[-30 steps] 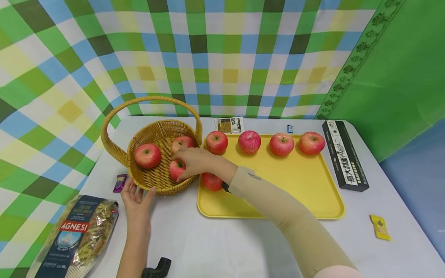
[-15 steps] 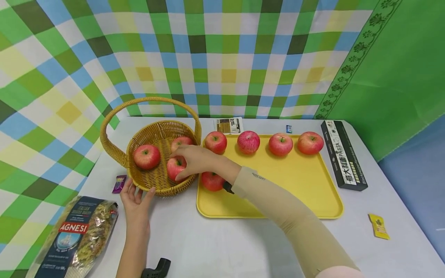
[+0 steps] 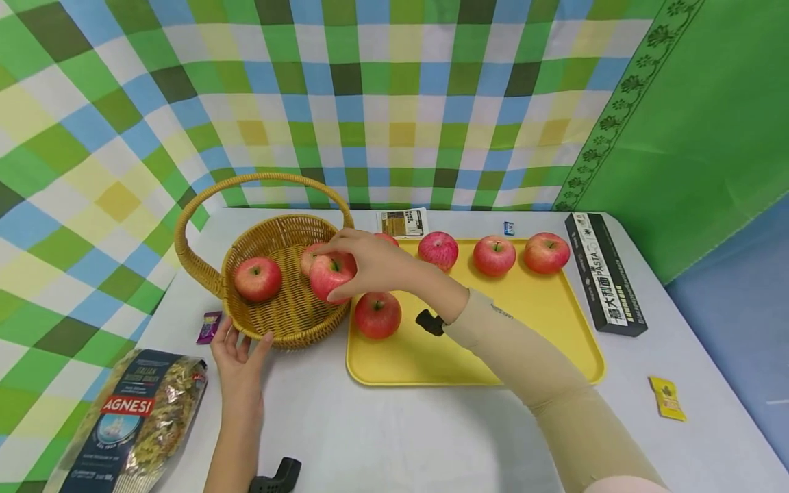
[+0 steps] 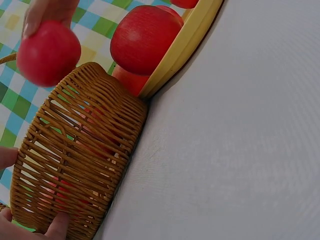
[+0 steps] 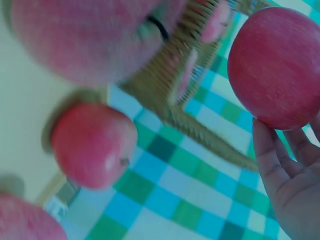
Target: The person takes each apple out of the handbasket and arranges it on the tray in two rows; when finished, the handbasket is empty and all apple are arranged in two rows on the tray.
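A round red apple with a green stem dip hangs above the wicker basket, at its 3 o'clock rim. The right hand curls around it; the left hand, fingers spread, touches the basket's 7 o'clock edge.

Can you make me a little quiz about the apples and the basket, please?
1. Pick one: what does the right hand hold? A, a red apple; B, a black box; C, a yellow packet.
2. True or false: the left hand touches the basket.
3. Count: how many other apples lie inside the basket?

Key: 1 A; 2 true; 3 two, one of them partly hidden behind the held apple.
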`<state>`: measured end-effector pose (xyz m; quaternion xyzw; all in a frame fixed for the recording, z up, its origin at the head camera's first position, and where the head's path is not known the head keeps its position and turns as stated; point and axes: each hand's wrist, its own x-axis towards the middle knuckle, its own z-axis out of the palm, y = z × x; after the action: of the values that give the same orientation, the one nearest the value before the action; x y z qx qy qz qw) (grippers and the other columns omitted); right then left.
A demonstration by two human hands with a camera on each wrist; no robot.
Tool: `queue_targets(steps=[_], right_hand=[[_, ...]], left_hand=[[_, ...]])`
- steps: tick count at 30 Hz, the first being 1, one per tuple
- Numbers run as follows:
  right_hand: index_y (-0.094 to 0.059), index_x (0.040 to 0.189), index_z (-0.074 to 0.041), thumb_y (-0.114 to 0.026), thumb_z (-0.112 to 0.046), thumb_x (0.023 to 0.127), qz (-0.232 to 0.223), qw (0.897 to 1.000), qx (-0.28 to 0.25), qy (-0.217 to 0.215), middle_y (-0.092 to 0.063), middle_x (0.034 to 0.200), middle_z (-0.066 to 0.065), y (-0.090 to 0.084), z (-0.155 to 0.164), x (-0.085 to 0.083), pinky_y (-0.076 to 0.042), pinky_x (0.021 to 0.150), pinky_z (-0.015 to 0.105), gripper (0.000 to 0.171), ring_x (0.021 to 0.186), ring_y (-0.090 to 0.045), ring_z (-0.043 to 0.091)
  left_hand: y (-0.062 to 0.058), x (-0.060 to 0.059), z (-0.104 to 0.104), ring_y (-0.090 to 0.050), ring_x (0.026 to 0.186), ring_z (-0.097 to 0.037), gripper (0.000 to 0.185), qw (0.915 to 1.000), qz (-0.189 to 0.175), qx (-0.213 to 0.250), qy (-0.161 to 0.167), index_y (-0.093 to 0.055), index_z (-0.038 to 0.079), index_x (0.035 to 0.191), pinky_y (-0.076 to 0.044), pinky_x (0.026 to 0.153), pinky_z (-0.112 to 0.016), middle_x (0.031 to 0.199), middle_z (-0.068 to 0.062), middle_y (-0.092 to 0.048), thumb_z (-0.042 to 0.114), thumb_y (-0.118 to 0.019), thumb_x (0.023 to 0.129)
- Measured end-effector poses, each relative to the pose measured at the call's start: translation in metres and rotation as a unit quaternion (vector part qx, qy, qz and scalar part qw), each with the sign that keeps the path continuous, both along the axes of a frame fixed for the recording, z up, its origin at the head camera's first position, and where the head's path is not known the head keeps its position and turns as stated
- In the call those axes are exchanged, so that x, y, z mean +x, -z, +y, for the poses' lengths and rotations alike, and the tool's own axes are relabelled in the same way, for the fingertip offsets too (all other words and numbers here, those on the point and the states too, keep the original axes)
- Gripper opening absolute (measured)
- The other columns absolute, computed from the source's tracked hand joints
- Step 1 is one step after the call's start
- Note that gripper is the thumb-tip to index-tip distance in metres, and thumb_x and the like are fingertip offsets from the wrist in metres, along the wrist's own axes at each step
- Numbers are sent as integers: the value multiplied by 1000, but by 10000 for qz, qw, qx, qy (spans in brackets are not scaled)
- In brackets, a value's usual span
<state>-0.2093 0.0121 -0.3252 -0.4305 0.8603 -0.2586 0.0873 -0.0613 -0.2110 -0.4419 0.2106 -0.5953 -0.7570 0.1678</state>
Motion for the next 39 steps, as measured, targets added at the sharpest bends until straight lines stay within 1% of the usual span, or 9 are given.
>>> queue_targets(steps=[5, 8, 10, 14, 18, 24, 28, 33, 39], right_hand=[[-59, 131, -20, -78, -54, 74, 82, 9995, -257, 180, -51, 124, -7, -12, 36, 6, -50, 87, 29, 69, 112, -46, 10], [-59, 132, -20, -79, -52, 73, 31, 9987, -293, 411, -50, 127, -4, -15, 63, 11, -50, 88, 33, 70, 114, -46, 14], [-58, 133, -20, -80, -51, 73, -37, 9976, -247, 645, -49, 131, 0, -14, 82, 14, -50, 89, 37, 71, 118, -44, 18], [-58, 133, -18, -81, -48, 73, -94, 9941, -64, 1078, -47, 136, 4, -3, 117, 18, -50, 90, 42, 70, 122, -44, 24], [-61, 129, -16, -82, -44, 73, -82, 9923, 59, 1232, -51, 133, 5, 19, 140, 20, -51, 89, 43, 66, 119, -47, 23], [-64, 123, -16, -84, -44, 70, -164, 9900, 350, 1359, -56, 124, 3, 52, 155, 20, -52, 87, 40, 63, 111, -51, 20], [-64, 122, -15, -84, -44, 70, -242, 9892, 531, 1341, -56, 124, 2, 66, 155, 20, -52, 87, 38, 63, 110, -51, 20], [-63, 123, -14, -85, -41, 71, -213, 9892, 662, 1291, -56, 124, 3, 71, 153, 21, -51, 89, 39, 63, 110, -51, 21], [-63, 123, -13, -85, -39, 71, -39, 9900, 616, 1267, -56, 124, 4, 74, 151, 20, -51, 88, 38, 62, 107, -51, 21]], left_hand=[[0, 0, -1, -26, 138, -24, 77, 10000, -1, 21, -10, -19, 21, 146, -38, 106, -25, 156, -6, -19, 3, -68, 89], [0, -1, -1, -26, 138, -24, 77, 10000, -23, 20, -10, -19, 21, 146, -38, 106, -25, 156, -6, -19, 3, -68, 89], [1, -1, -1, -25, 139, -24, 78, 10000, -50, 19, 9, -18, 22, 147, -37, 106, -25, 156, -5, -18, 4, -68, 89], [1, -1, -1, -23, 140, -24, 80, 9999, -101, 3, 30, -17, 23, 148, -37, 107, -25, 157, -5, -16, 5, -68, 89], [1, 0, -3, -23, 141, -24, 80, 9999, -124, 14, 6, -17, 24, 147, -37, 106, -24, 158, -6, -15, 5, -68, 89], [1, -1, -1, -23, 141, -24, 78, 9999, -129, 67, 9, -18, 24, 146, -37, 106, -24, 157, -6, -17, 4, -68, 89], [1, 0, -2, -23, 141, -23, 80, 9999, -156, 49, -5, -17, 25, 147, -36, 107, -25, 157, -6, -15, 5, -68, 89], [0, 0, -1, -23, 141, -23, 79, 9998, -175, 64, -33, -18, 25, 147, -36, 107, -25, 157, -5, -16, 5, -68, 89], [0, 0, 1, -26, 139, -23, 77, 9999, -149, 50, -72, -20, 24, 146, -37, 106, -24, 156, -6, -19, 4, -68, 89]])
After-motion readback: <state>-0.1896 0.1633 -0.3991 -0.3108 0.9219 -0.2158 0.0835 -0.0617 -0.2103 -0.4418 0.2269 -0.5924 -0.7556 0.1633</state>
